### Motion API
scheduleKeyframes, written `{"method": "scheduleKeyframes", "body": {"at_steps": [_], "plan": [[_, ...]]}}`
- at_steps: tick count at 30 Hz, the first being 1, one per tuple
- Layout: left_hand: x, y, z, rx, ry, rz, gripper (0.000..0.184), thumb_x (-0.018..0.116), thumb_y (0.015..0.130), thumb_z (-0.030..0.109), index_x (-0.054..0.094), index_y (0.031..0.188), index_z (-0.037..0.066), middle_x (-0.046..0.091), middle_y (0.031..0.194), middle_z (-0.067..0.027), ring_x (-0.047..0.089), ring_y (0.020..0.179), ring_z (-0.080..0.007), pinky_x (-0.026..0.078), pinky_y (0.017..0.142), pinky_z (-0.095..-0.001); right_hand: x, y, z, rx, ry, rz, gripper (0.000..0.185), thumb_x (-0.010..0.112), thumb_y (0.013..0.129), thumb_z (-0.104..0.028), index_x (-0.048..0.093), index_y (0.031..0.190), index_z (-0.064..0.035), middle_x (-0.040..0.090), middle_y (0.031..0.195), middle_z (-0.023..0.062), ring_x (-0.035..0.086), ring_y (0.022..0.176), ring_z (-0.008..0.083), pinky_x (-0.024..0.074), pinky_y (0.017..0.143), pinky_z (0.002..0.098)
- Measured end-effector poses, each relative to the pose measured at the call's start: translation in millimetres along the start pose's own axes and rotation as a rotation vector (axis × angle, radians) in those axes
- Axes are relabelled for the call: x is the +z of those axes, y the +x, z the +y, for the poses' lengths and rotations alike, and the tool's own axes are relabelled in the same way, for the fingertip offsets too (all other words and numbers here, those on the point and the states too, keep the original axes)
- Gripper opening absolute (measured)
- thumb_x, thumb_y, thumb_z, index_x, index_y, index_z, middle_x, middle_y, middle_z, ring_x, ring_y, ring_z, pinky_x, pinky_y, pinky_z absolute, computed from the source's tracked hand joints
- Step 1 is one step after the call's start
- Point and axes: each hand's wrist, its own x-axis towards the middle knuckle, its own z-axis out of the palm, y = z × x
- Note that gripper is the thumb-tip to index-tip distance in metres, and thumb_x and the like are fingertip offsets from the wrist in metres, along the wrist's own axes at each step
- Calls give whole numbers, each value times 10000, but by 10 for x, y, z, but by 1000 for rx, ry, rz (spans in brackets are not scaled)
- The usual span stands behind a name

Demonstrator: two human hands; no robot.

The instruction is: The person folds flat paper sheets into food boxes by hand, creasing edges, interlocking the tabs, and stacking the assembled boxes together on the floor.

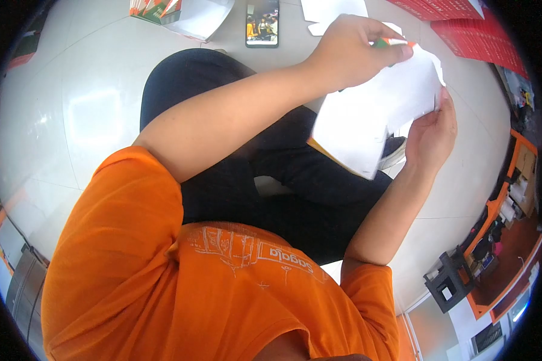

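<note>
A white folded sheet of card [355, 123] is held up over my crossed legs, its pale side facing me. Orange shows along its lower left edge, and a bit of orange and green print at its top. My left hand [358, 51] reaches across and pinches the top edge between thumb and fingers. At the sheet's right side, my right hand [430, 132] grips the edge, some of its fingers hidden behind the card. The far side of the sheet is out of sight.
A phone [262, 24] lies on the tiled floor [96, 120] ahead. Left of it are an orange and green printed packet [156, 9] and white card [202, 18]. White cut pieces [328, 9] lie beyond my hands. Red printed boards [482, 42] are at the upper right, a grey holder [448, 280] lower right.
</note>
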Motion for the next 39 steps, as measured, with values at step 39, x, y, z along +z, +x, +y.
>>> {"method": "scheduleKeyframes", "body": {"at_steps": [39], "plan": [[-4,-59,-29,351,464,-215,413,700,811,83,712,1223,111,741,1074,-155,735,965,-275,563,908,-357,266,-264,-48,-167,-422,125,428,828,856,-236,635,1075,76,718,756,145,683,659,153,486,521,234]]}}
